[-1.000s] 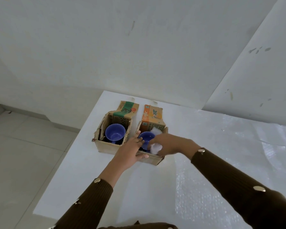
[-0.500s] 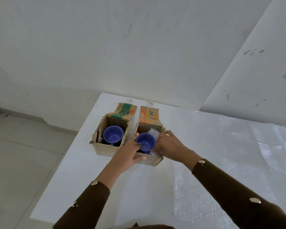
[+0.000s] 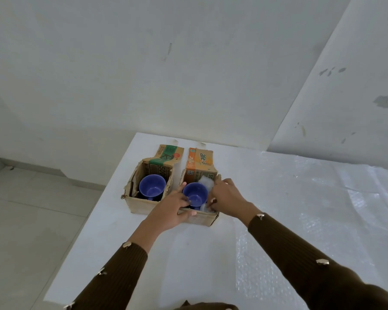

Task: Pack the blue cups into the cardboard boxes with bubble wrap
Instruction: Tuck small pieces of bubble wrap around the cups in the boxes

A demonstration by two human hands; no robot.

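Note:
Two open cardboard boxes stand side by side on the white table, each with a blue cup upright inside. The left box (image 3: 141,205) holds one blue cup (image 3: 152,190). The right box (image 3: 205,221) holds the other blue cup (image 3: 195,194), with crumpled bubble wrap (image 3: 205,182) packed along its right side. My left hand (image 3: 171,210) grips the near left rim of the right box, fingers touching the cup. My right hand (image 3: 225,198) pushes the bubble wrap down between the cup and the box's right wall.
A large sheet of bubble wrap (image 3: 311,220) covers the right part of the table. The table's left edge (image 3: 94,211) drops to a tiled floor. White walls rise just behind the boxes, whose flaps (image 3: 169,153) lie open toward the wall.
My right hand has moved off the top of the cup to its right side, uncovering the cup and pressing the bubble wrap lower. My left hand stays on the box rim.

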